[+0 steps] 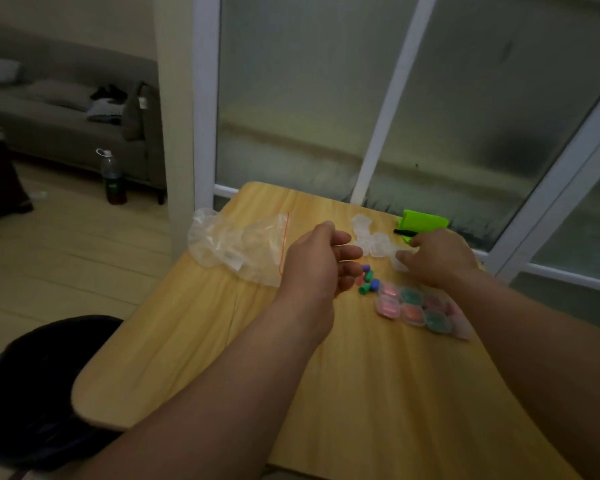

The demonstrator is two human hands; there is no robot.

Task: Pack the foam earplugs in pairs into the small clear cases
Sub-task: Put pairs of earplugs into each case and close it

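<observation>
Several loose foam earplugs [367, 279], green, blue, pink and purple, lie in a small heap on the wooden table [222, 341]. To their right sit several filled clear cases [418, 308] in two rows, holding pink and green plugs. Several empty clear cases [369, 237] lie farther back. My left hand [317, 261] hovers just left of the loose plugs, fingers loosely curled and holding nothing that I can see. My right hand [437, 256] reaches over the empty cases, and its fingertips touch one clear case [400, 261].
A crumpled clear zip bag [239, 242] lies at the table's left edge. A green object [423, 223] with a black pen-like thing [404, 232] sits at the back right by the glass door. A dark stool is below left of the table.
</observation>
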